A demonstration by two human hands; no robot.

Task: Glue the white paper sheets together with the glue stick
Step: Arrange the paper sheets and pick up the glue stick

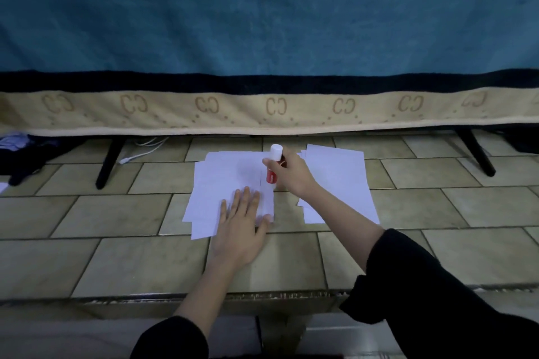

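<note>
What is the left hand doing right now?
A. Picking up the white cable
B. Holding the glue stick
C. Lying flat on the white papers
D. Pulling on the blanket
C: the left hand lies with straight fingers flat on the left pile of white papers, while the right hand grips the glue stick.

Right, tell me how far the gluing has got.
Done: loose sheets lie overlapped in the left pile, though no finished bond shows. In hand: left hand presses that pile flat; right hand holds the glue stick upright at its edge. Left: the right pile lies untouched.
</note>
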